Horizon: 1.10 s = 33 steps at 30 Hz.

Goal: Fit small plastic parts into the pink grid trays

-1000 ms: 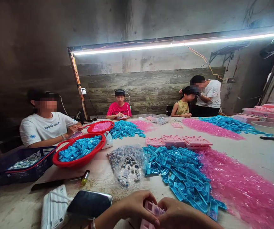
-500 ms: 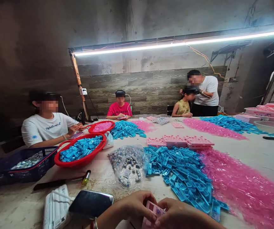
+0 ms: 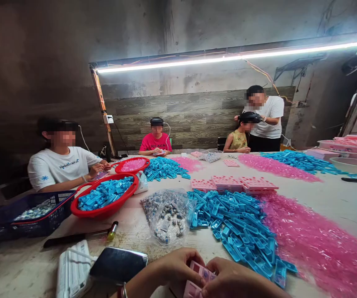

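Pale bench (image 3: 321, 190) carries blue trays (image 3: 247, 236) and translucent pink pieces (image 3: 318, 244) heaped close, presumably for reach; at its near edge, fingers (image 3: 194, 277) of left hand (image 3: 180, 267) and right hand (image 3: 230, 277) grasp a pink compartmented case (image 3: 191, 290), seemingly to steady it.

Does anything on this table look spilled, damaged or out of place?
Brownish specks dirty the pale tabletop beside the hammer-like tool, standing out against its cleaner right side. The blue pieces and pink pieces lie loose but seem heaped rather than spilled. The pink case between left hand and right hand is partly covered; no damage shows.
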Tool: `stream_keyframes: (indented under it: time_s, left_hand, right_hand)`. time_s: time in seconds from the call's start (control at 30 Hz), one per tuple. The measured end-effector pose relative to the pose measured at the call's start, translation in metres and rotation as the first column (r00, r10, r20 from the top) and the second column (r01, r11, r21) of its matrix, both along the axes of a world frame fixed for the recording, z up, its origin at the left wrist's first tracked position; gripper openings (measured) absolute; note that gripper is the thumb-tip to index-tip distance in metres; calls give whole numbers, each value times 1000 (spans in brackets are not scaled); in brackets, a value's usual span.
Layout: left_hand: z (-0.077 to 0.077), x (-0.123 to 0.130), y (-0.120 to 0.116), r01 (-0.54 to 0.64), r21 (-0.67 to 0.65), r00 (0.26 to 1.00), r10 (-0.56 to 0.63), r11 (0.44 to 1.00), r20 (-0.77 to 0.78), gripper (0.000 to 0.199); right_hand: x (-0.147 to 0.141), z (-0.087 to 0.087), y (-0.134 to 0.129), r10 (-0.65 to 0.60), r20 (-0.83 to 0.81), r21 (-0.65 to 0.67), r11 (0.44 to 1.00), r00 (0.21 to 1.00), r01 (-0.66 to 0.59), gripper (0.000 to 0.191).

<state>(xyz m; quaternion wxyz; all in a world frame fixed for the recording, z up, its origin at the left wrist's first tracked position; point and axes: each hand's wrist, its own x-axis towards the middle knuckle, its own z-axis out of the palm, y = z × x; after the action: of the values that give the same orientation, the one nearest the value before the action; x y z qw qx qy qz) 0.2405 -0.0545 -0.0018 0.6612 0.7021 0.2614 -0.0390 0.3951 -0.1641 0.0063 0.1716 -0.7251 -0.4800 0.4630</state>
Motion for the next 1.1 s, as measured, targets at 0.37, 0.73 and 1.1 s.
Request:
stream_keyframes:
  time_s: [0.37, 0.73, 1.1]
  left_hand:
    - [2, 1, -2, -13, 87, 999, 17, 996, -44, 49]
    - [-1, 2, -5, -43, 74, 998, 45, 996, -31, 48]
    - [5, 0, -8, -55, 30, 998, 56, 998, -25, 48]
  right_hand:
    - [-1, 3, -1, 15, 98, -32, 999, 995, -12, 42]
    - [3, 3, 0, 45, -57, -34, 998, 997, -48, 35]
    - [4, -2, 1, -21, -275, -32, 999, 961, 12, 22]
